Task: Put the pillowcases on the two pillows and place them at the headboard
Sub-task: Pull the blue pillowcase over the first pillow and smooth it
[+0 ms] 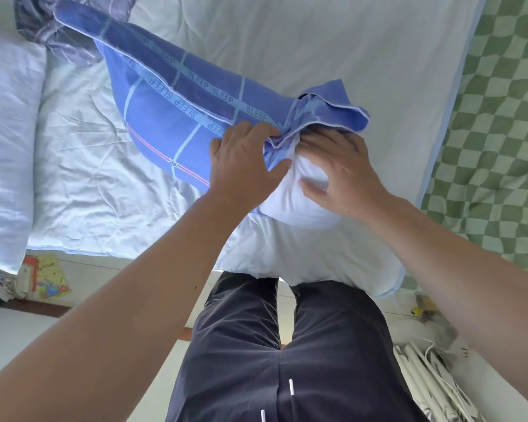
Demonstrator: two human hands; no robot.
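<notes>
Blue pillowcase [177, 108] mostly over white pillow [296, 202], lying on the pale quilt [317, 41] near the bed edge. Left hand [244, 159] pinches the case's bunched opening; right hand [339, 169], fingers spread, presses the exposed pillow end. Second pillow [6, 132] at far left; checkered sheet [500, 132] right.

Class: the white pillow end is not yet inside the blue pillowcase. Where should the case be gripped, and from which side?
Probably grip the bunched open hem of the blue pillowcase, from the near side, where the bare white pillow bulges out. The left hand pinches there; the right hand presses the pillow.
</notes>
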